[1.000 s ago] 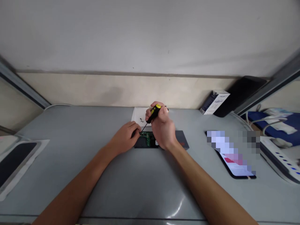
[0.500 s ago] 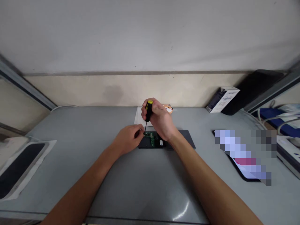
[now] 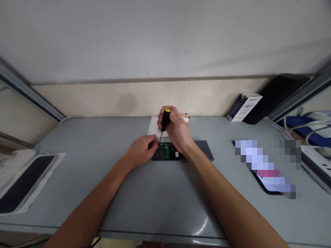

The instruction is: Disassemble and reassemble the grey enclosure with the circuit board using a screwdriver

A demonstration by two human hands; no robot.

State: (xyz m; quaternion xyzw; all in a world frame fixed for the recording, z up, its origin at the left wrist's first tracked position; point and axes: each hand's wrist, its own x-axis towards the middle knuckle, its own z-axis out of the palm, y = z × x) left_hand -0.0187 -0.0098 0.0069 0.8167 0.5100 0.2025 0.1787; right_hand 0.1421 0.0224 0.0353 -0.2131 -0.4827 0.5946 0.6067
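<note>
My right hand (image 3: pixel 178 129) is wrapped round the black handle of a screwdriver (image 3: pixel 166 119) with a yellow end cap. The shaft slants down to the upper left corner of an opened electronic device (image 3: pixel 160 155), a dark flat case with a green circuit board (image 3: pixel 167 150) inside. At that corner my left hand (image 3: pixel 142 148) has its fingers pinched together close to the screwdriver's tip. What they pinch is hidden. A dark grey flat panel (image 3: pixel 207 148) lies to the right, partly under my right wrist. Behind, a white paper (image 3: pixel 153 127) bears several tiny dark pieces.
A small orange-and-white animal figure (image 3: pixel 186 118) sits behind my right hand. A carton (image 3: pixel 244 107) and a black cylinder (image 3: pixel 278 98) stand at the back right. A phone (image 3: pixel 269 186), partly blurred, lies at right. On the left is a dark flat device (image 3: pixel 26 182) on white paper.
The view has shifted slightly. The screwdriver handle leans a little more to the right, and more of the tiny pieces on the paper show. Both hands keep their grips.
</note>
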